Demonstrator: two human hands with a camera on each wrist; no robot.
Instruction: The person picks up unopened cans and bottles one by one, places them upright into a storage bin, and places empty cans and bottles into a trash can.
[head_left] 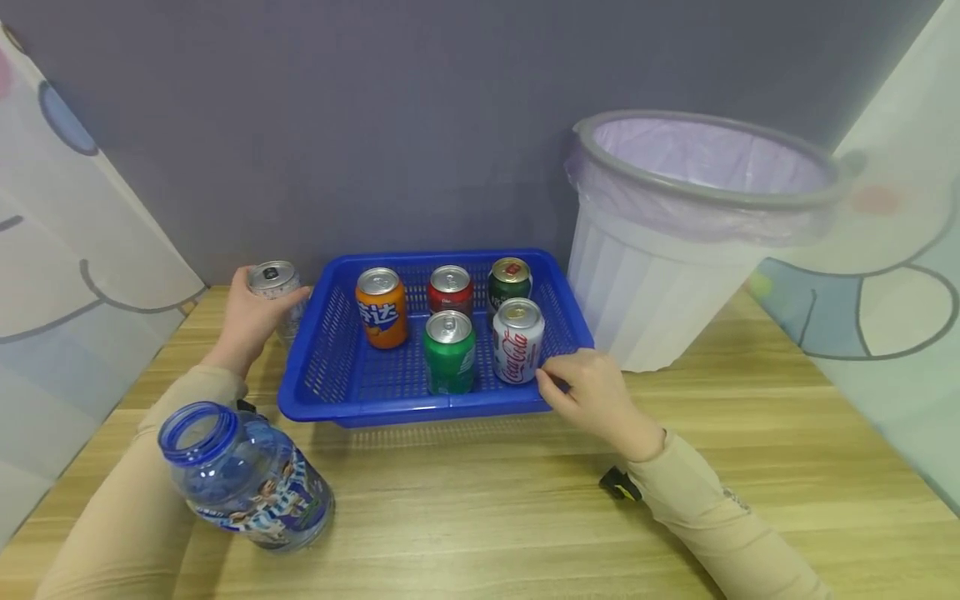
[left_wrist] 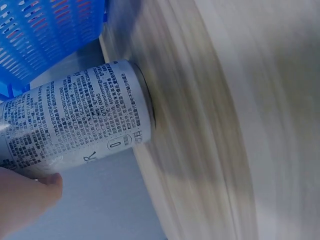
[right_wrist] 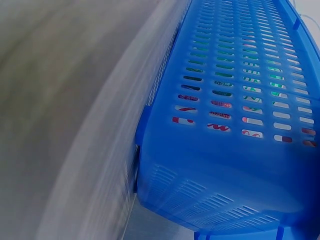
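My left hand (head_left: 249,317) grips a white can (head_left: 273,282) with a silver top, left of the blue plastic basket (head_left: 405,410). The left wrist view shows the white can (left_wrist: 85,110) covered in small dark print, its base at the wooden table and a fingertip (left_wrist: 50,187) against its side. At the basket's front right corner, my right hand (head_left: 592,392) holds the rim with curled fingers. Inside stand an orange can (head_left: 384,321), a red can (head_left: 451,287), a dark green can (head_left: 508,283), a green can (head_left: 450,358) and a white Coca-Cola can (head_left: 517,346).
A clear blue jar (head_left: 262,492), lidless and labelled, stands at the front left, beside my left forearm. Behind the right hand rises a white bin (head_left: 637,283) with a purple liner. A grey wall (head_left: 360,125) closes off the back of the wooden table (head_left: 465,517).
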